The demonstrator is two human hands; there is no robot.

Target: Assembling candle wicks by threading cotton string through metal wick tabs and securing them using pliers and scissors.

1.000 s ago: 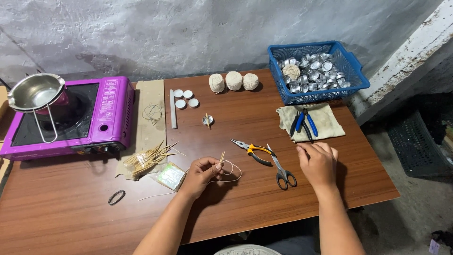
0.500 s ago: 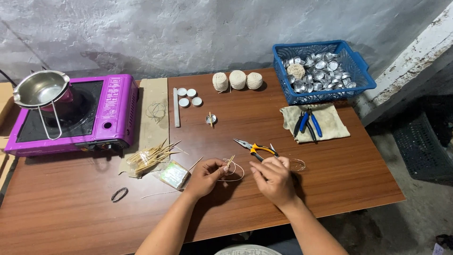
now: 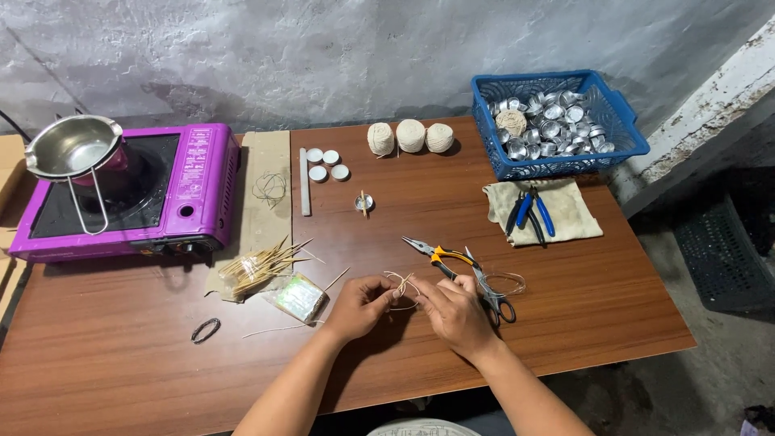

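Note:
Both hands meet over the front middle of a brown wooden table (image 3: 121, 355). My left hand (image 3: 359, 307) and my right hand (image 3: 454, 313) each pinch a thin pale string (image 3: 401, 289) that loops between the fingertips. Just right of my right hand lie scissors (image 3: 491, 292) and orange-handled pliers (image 3: 436, 253). A thin wire loop (image 3: 507, 283) rests beside the scissors.
A purple portable stove (image 3: 186, 190) with a steel pot (image 3: 71, 147) stands at the left. Wooden sticks (image 3: 260, 265), a small clear packet (image 3: 299, 297), three string balls (image 3: 410, 136), white discs (image 3: 324, 164), a blue basket (image 3: 626, 133) of metal cups and blue-handled pliers (image 3: 533, 214) on a cloth surround the hands.
My right hand has moved left from beside the scissors and joined my left hand on the string. The left hand has stayed in place.

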